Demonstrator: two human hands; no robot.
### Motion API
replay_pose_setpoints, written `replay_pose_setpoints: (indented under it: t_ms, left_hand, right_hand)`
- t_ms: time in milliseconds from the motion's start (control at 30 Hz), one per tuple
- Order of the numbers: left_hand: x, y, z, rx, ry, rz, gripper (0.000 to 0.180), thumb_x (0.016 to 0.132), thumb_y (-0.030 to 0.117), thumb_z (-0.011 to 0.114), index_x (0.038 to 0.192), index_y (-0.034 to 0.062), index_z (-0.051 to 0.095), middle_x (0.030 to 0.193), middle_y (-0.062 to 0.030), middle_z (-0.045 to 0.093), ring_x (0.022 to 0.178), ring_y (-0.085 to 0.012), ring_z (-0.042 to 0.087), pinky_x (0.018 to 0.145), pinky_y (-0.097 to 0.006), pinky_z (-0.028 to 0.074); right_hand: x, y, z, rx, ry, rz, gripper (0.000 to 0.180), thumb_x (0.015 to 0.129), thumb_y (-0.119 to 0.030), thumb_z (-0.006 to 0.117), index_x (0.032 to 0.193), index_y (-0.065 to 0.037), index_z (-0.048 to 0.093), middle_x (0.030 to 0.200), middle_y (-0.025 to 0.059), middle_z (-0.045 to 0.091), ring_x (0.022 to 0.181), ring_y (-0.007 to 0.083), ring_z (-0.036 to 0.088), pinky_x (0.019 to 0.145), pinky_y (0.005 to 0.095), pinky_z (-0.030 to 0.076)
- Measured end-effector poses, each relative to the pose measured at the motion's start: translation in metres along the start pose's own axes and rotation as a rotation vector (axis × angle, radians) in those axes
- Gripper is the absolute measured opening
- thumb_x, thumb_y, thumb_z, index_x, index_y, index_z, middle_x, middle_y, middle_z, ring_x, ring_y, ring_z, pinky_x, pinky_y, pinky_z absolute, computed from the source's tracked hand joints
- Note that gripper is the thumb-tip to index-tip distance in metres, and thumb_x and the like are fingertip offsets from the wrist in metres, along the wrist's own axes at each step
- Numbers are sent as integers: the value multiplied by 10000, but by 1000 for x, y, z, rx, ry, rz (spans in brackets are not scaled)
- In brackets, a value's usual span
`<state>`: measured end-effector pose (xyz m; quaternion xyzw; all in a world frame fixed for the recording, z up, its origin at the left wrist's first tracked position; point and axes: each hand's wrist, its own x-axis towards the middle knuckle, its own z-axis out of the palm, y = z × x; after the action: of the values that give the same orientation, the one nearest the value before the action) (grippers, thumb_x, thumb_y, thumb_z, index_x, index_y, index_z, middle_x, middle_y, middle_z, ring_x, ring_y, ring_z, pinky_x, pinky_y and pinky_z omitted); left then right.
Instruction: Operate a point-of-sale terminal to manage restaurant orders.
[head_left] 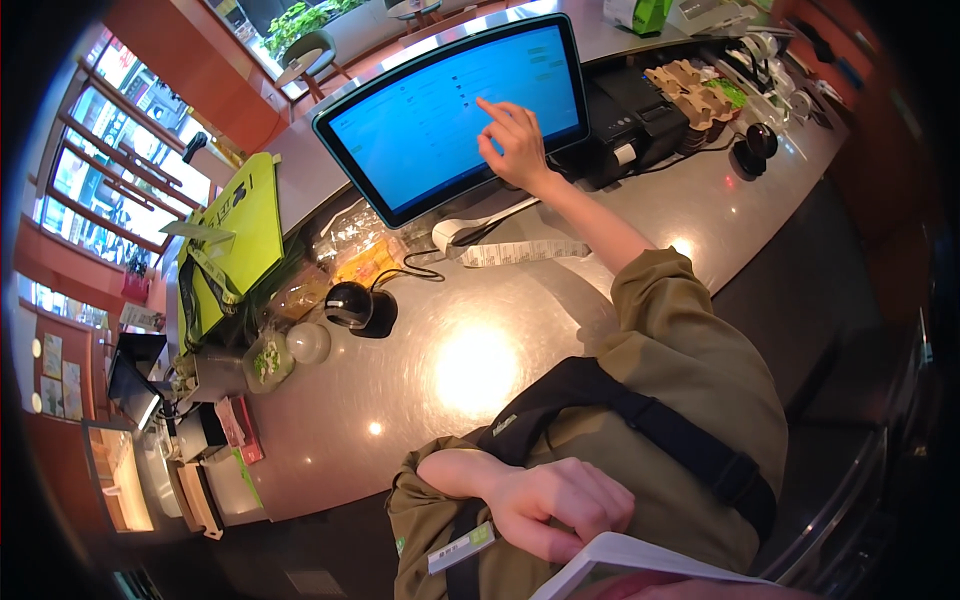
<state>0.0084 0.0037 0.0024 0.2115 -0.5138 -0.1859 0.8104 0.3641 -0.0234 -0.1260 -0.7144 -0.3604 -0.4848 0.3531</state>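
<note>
My right hand (513, 146) reaches up to a large touchscreen (400, 140) with a bright blue display. Its index finger points at the middle of the screen; the fingers are apart and hold nothing. Whether the fingertip touches the glass I cannot tell. Close to my chest, my left hand (565, 503) is bent with its fingers curled in, and its palm is hidden. Below the screen, a long printed paper strip (525, 252) lies on the metal counter (400, 430). A black receipt printer (635, 120) stands right of the screen.
A round black scanner (349, 304) with a cable sits left of centre. Beyond it are clear plastic packages (360, 250), a lidded round container (268, 362) and a yellow-green bag (240, 225). Cardboard cup carriers (690, 90) and another black device (755, 148) stand at the right.
</note>
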Motion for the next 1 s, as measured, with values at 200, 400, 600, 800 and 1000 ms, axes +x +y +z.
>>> replay_pose_setpoints:
  t_ms: [200, 400, 600, 800, 1000]
  left_hand:
    - [0, 0, -2, -9, -9, -15, 209, 968, 112, 532, 894, -63, 618, 744, -154, 603, 630, -305, 577, 589, -388, 438]
    - [3, -1, -3, -28, -4, -22, 129, 932, 62, 579, 919, -57, 625, 780, -161, 613, 671, -323, 579, 623, -391, 442]
    - [5, -2, -5, -35, -6, -26, 131, 936, 64, 579, 913, -56, 626, 786, -162, 620, 676, -325, 582, 630, -390, 446]
    - [4, -3, -5, -17, -1, -27, 143, 936, 73, 589, 898, -59, 627, 788, -164, 621, 684, -330, 579, 635, -390, 449]
    - [2, -1, -1, 25, 46, 6, 207, 956, 112, 563, 868, -66, 621, 760, -159, 613, 647, -312, 582, 598, -391, 445]
  right_hand:
    - [-2, 40, -18, -122, 111, 132, 90, 765, -132, 661, 715, -74, 612, 1256, 112, 644, 1101, 292, 564, 922, 442, 406]
    - [5, 63, -22, -223, 133, 234, 124, 801, -164, 659, 731, -73, 612, 1321, 143, 609, 1139, 309, 546, 948, 415, 389]
    - [7, 54, -33, -206, 132, 252, 100, 790, -141, 652, 733, -73, 606, 1335, 124, 603, 1147, 314, 538, 968, 404, 376]
    - [-14, 27, -25, -29, 61, 153, 97, 772, -113, 651, 723, -61, 586, 1322, 122, 608, 1135, 326, 545, 967, 402, 377]
    - [-13, -8, -7, 86, -45, 19, 102, 727, -106, 666, 700, -64, 577, 1292, 123, 619, 1093, 310, 571, 917, 425, 425]
